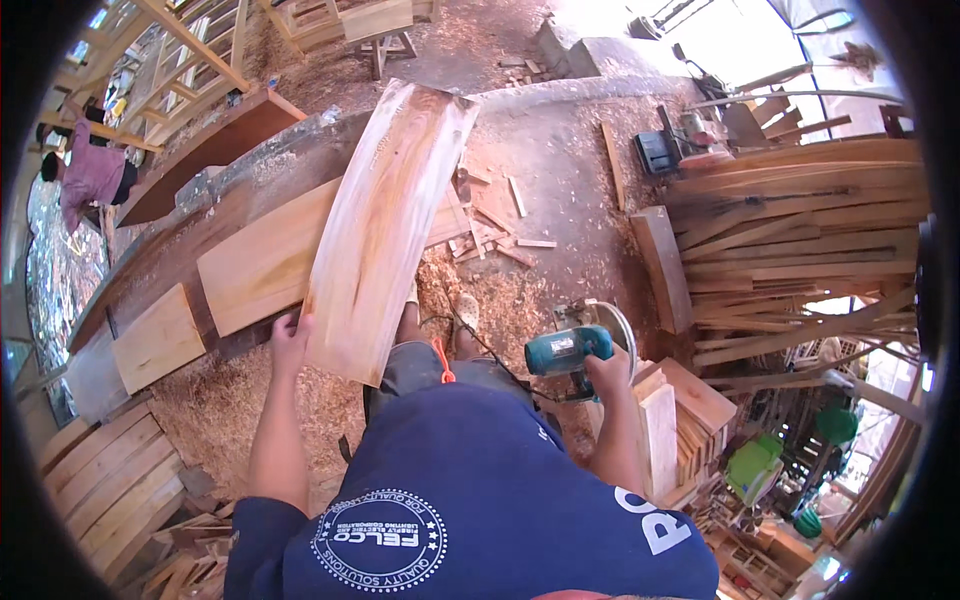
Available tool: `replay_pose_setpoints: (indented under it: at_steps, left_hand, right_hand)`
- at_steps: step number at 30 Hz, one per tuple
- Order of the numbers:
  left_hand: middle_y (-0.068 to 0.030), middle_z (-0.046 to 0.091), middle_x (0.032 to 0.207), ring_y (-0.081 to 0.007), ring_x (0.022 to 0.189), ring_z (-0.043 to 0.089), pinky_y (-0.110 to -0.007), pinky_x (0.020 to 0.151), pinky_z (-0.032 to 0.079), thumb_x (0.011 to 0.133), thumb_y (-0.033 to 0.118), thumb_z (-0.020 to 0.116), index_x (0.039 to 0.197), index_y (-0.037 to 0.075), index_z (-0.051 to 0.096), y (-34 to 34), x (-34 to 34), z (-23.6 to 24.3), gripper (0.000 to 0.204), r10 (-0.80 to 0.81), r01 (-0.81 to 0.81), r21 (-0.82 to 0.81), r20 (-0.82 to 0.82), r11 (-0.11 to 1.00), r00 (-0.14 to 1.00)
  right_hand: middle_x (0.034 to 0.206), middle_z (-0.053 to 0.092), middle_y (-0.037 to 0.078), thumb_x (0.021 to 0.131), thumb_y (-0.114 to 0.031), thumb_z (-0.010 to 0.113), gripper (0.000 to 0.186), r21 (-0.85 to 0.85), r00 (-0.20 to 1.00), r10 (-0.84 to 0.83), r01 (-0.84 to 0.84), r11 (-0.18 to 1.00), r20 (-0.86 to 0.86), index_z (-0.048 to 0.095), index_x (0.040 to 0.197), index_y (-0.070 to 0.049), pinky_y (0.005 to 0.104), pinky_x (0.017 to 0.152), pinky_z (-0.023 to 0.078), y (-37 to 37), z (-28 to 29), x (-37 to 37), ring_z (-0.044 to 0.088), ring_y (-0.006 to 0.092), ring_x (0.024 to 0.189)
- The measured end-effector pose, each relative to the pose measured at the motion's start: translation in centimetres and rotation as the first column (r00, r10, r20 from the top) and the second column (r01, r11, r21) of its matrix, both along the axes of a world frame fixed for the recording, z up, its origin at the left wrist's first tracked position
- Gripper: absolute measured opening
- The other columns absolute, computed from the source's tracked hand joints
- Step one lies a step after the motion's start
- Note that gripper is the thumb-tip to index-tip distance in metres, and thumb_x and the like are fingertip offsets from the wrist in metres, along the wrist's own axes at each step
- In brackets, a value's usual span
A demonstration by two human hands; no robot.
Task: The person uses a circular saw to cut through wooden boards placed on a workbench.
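A long, pale wooden board (385,215) with a brown streak in its grain slants away from my left side. My left hand (292,340) grips its near left edge close to the end; some of the fingers are hidden. Out to the right, my right hand (608,370) is wrapped round the handle of a teal circular saw (560,350). The saw is held apart from the board, and its round metal guard shows behind the motor. A dark cord runs from near the saw past my legs.
Beneath the long board lies another wide board (265,255), with a shorter board (160,340) to its left. Offcuts (490,235) and shavings litter the floor by my feet. Stacked planks (800,240) fill the right side. At far left is another person (92,175).
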State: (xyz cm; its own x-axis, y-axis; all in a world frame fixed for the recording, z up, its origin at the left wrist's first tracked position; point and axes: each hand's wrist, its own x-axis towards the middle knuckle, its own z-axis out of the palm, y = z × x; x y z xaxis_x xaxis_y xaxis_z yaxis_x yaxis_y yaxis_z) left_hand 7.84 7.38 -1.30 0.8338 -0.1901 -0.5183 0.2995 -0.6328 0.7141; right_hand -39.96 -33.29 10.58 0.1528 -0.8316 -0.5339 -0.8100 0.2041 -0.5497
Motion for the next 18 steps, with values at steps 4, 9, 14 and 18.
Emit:
replay_pose_setpoints:
  at_steps: [4, 9, 14, 18]
  left_hand:
    - [-0.0193, 0.074, 0.100, -0.0278, 0.092, 0.073, -0.042, 0.085, 0.057, 0.088, 0.063, 0.076, 0.112, -0.006, 0.066, -3.5, -2.9, 0.8, 0.074, -0.239, 0.230, 0.218, 0.015, 0.948, 0.971]
    - [-0.0165, 0.075, 0.100, -0.0265, 0.093, 0.073, -0.041, 0.080, 0.057, 0.094, 0.068, 0.067, 0.112, -0.002, 0.067, -2.4, -10.6, -3.4, 0.073, 0.077, -0.084, -0.071, -0.092, 0.994, 0.993]
    - [-0.0061, 0.070, 0.096, -0.0170, 0.079, 0.070, -0.035, 0.066, 0.055, 0.108, 0.057, 0.051, 0.114, 0.005, 0.062, -12.6, -19.9, 2.6, 0.054, -0.015, -0.202, -0.263, -0.642, 0.943, 0.766]
    - [-0.0063, 0.069, 0.115, -0.0194, 0.096, 0.066, -0.037, 0.080, 0.054, 0.109, 0.060, 0.043, 0.131, 0.014, 0.058, -20.4, -20.9, 1.6, 0.053, -0.158, -0.181, -0.369, -0.721, 0.911, 0.675]
  right_hand:
    - [0.081, 0.072, 0.009, 0.072, -0.015, 0.071, 0.034, -0.006, 0.999, 0.032, -0.032, 0.999, -0.012, 0.076, 0.103, -0.001, 0.0363, 0.075, 0.054, -1.6, 0.0, -0.9, 0.066, 0.0187, 0.074]
    - [0.079, 0.072, 0.008, 0.074, -0.011, 0.069, 0.031, -0.032, 0.990, 0.132, -0.131, 0.991, 0.037, 0.075, 0.103, 0.000, 0.0357, 0.073, 0.054, -4.0, 0.0, 0.7, 0.065, 0.0170, 0.071]
    - [0.075, 0.068, 0.006, 0.075, -0.010, 0.066, 0.025, -0.064, 0.986, 0.145, -0.141, 0.988, 0.077, 0.074, 0.096, 0.001, 0.0357, 0.069, 0.053, -5.5, 0.3, 0.3, 0.063, 0.0156, 0.069]
    - [0.072, 0.065, 0.004, 0.075, -0.008, 0.065, 0.022, -0.142, 0.973, 0.201, -0.183, 0.973, 0.118, 0.072, 0.093, 0.001, 0.0341, 0.063, 0.051, -5.9, 0.7, 0.1, 0.060, 0.0128, 0.064]
